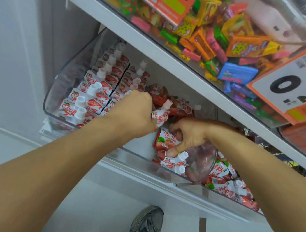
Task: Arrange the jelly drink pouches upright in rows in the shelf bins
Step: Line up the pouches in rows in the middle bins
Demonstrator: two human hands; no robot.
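Note:
A clear plastic shelf bin (55, 92) holds red-and-white strawberry jelly pouches. Two upright rows of pouches (97, 89) with white caps fill its left side. My left hand (135, 111) grips one pouch (161, 115) by its body, cap pointing up, beside the second row. My right hand (188, 135) reaches into the bin's right part and pinches a pouch lying flat (165, 140). More loose pouches (173, 162) lie jumbled below it and a heap (171, 100) lies at the back.
A neighbouring bin (225, 180) to the right holds more jumbled pouches. The white shelf (156, 50) above carries a bin of colourful candy (207, 26) with orange price tags (296, 85). My shoe (146, 228) stands on the tiled floor below.

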